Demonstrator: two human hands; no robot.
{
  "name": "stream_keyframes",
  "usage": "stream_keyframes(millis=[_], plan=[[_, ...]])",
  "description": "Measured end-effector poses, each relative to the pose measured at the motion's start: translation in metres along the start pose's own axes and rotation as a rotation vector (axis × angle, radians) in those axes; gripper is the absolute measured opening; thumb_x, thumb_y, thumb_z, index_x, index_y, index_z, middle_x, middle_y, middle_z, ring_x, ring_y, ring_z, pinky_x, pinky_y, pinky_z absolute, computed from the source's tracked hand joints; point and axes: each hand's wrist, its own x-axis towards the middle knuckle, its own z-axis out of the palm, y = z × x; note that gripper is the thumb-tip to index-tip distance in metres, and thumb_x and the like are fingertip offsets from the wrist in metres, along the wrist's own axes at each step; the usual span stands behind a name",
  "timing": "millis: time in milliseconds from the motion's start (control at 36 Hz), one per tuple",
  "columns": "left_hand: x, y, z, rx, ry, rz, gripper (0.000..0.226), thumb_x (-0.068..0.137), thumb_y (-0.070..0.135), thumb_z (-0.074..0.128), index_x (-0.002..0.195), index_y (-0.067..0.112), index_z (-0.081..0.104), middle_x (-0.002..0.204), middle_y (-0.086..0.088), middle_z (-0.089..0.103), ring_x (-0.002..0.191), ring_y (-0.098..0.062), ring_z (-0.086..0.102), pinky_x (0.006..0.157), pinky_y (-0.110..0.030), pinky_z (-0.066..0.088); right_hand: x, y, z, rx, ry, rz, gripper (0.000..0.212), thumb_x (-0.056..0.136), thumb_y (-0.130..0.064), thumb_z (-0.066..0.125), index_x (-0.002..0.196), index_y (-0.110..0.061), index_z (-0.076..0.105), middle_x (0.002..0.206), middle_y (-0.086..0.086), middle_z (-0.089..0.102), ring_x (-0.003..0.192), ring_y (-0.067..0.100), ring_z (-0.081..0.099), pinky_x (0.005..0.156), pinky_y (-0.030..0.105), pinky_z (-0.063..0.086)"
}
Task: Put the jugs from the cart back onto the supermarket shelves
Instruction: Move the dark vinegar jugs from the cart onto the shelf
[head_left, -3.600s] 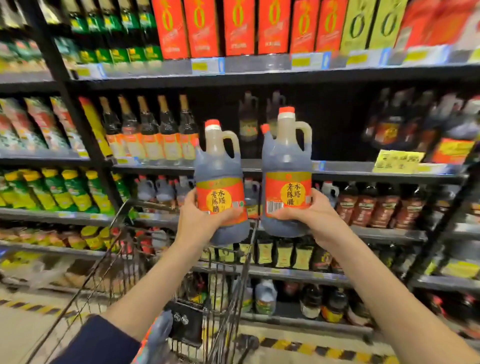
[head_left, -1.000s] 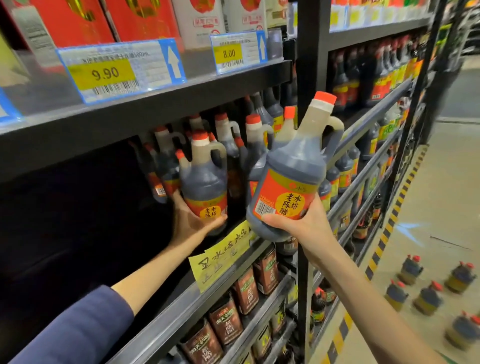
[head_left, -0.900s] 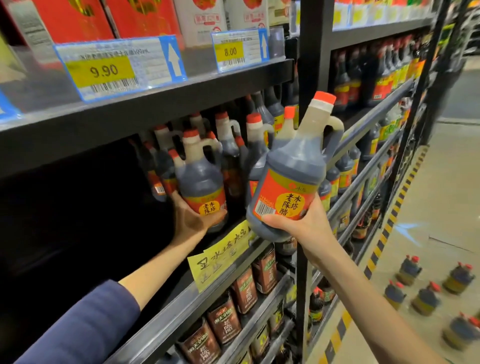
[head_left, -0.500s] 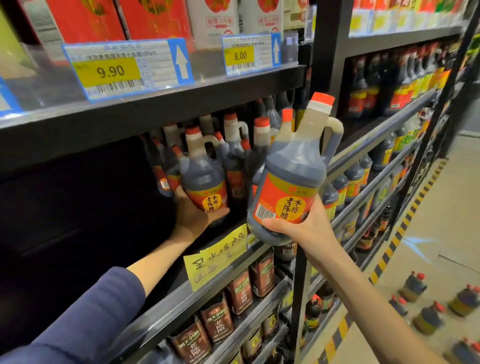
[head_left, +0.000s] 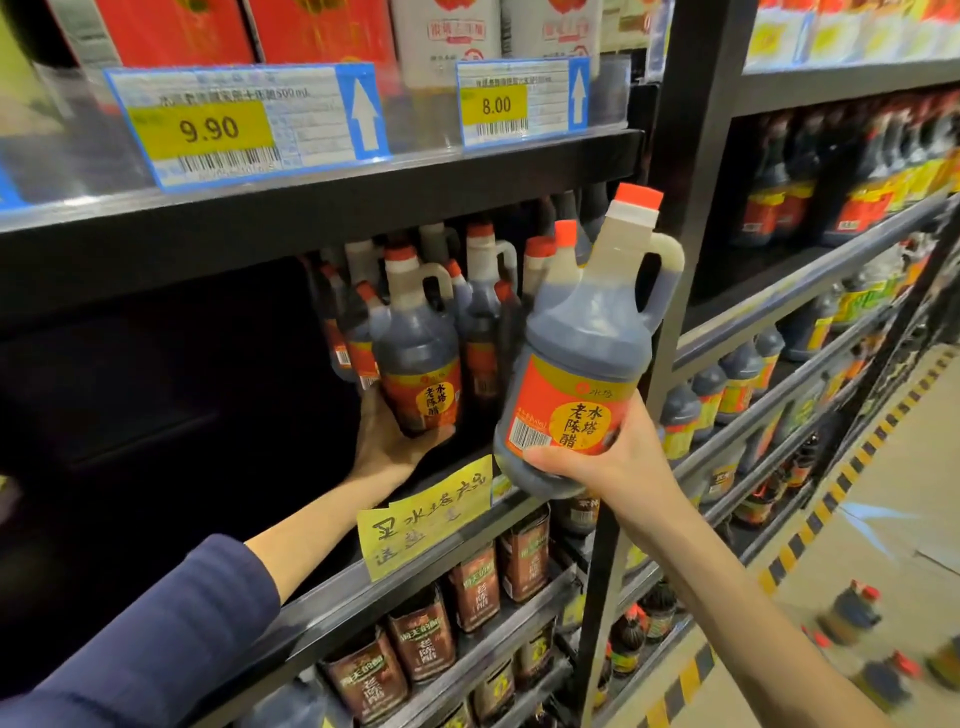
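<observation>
Head view: one red-capped plastic jug (head_left: 418, 358) of dark liquid is gripped by the left hand (head_left: 387, 447) over the black metal shelf (head_left: 322, 603), behind its front edge; a second jug (head_left: 587, 364), tilted, is grasped by the right hand (head_left: 623, 457) before that edge.

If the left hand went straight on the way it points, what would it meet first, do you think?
Likely the standing jugs just behind the jug that the left hand holds, though depth is unclear.

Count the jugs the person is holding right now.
2. The left hand holds one jug in the shelf beside stocked jugs; the right hand holds a tilted jug out in front. No held jug seems hidden.
</observation>
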Motion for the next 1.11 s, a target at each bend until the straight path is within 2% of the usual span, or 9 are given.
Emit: stream_keyframes(millis=[139,278,417,528,556,694,889,972,1111], plan=[[0.002,-0.003,0.003,-0.056,0.031,-0.017,0.113,0.041,0.054,0.086,0.133,0.012,0.037,0.130,-0.010,0.055,0.120,-0.025,0.054,0.100,-0.050,0.047,0.002,0.001,-0.003,0.000,-0.028,-0.013,0.080,0.059,-0.007,0.087,0.123,-0.018,0.040,0.105,-0.003,0.062,0.088,-0.004,0.063,0.066,0.013,0.052],[0.002,0.000,0.006,-0.121,0.033,0.023,0.097,0.055,0.014,0.092,0.133,0.009,0.034,0.129,-0.005,0.053,0.121,-0.019,0.050,0.102,-0.038,0.043,0.003,0.002,-0.003,-0.004,-0.052,-0.006,0.080,0.059,-0.007,0.086,0.123,-0.018,0.040,0.106,-0.003,0.061,0.090,-0.003,0.063,0.066,0.012,0.052],[0.003,0.000,-0.006,-0.139,-0.068,0.054,0.109,0.042,0.047,0.091,0.131,0.024,0.032,0.132,-0.004,0.053,0.125,-0.020,0.050,0.104,-0.047,0.044,0.002,0.001,-0.003,-0.015,-0.062,0.009,0.081,0.059,-0.011,0.086,0.124,-0.019,0.039,0.109,-0.003,0.061,0.099,0.006,0.062,0.068,0.016,0.055],[0.002,0.001,-0.008,-0.108,-0.107,0.095,0.104,0.059,0.012,0.089,0.141,0.008,0.025,0.134,-0.005,0.050,0.123,-0.015,0.049,0.092,-0.008,0.044,0.002,-0.001,-0.002,-0.025,-0.067,0.009,0.081,0.059,-0.012,0.086,0.125,-0.019,0.039,0.110,-0.002,0.061,0.100,0.008,0.061,0.068,0.016,0.055],[0.003,0.000,-0.009,-0.091,-0.116,0.122,0.107,0.060,0.015,0.089,0.143,0.009,0.022,0.136,-0.004,0.049,0.123,-0.012,0.048,0.092,-0.007,0.043,0.002,-0.002,-0.002,-0.020,-0.068,0.012,0.081,0.059,-0.012,0.086,0.125,-0.019,0.039,0.110,-0.002,0.061,0.099,0.008,0.062,0.068,0.015,0.054],[0.001,0.007,-0.016,-0.001,-0.131,0.106,0.119,0.045,0.054,0.086,0.142,0.022,0.025,0.136,0.000,0.052,0.122,-0.013,0.050,0.102,-0.030,0.041,0.000,-0.004,-0.003,-0.010,-0.065,0.018,0.083,0.056,-0.014,0.086,0.125,-0.018,0.040,0.110,-0.002,0.062,0.099,0.007,0.062,0.067,0.015,0.054],[0.003,0.010,-0.004,0.044,-0.007,0.032,0.108,0.055,0.034,0.091,0.142,0.015,0.029,0.138,-0.009,0.051,0.127,-0.027,0.050,0.106,-0.043,0.041,-0.003,-0.003,-0.006,-0.026,-0.045,0.018,0.095,0.044,-0.031,0.085,0.127,-0.017,0.042,0.113,0.002,0.063,0.104,0.015,0.062,0.082,0.033,0.056],[-0.001,0.015,-0.002,0.019,0.050,0.011,0.113,0.049,0.041,0.091,0.141,0.014,0.031,0.138,-0.010,0.051,0.126,-0.028,0.050,0.105,-0.049,0.042,-0.005,-0.004,-0.006,-0.038,-0.038,0.018,0.096,0.044,-0.033,0.085,0.127,-0.017,0.041,0.113,0.002,0.062,0.105,0.016,0.062,0.085,0.037,0.055],[-0.005,0.022,-0.001,0.051,0.055,-0.004,0.108,0.053,0.036,0.091,0.140,0.011,0.032,0.137,-0.011,0.051,0.126,-0.028,0.049,0.105,-0.046,0.042,-0.009,-0.005,-0.005,-0.059,-0.029,0.027,0.101,0.041,-0.039,0.091,0.126,-0.019,0.041,0.113,0.001,0.063,0.105,0.016,0.062,0.086,0.038,0.055]])
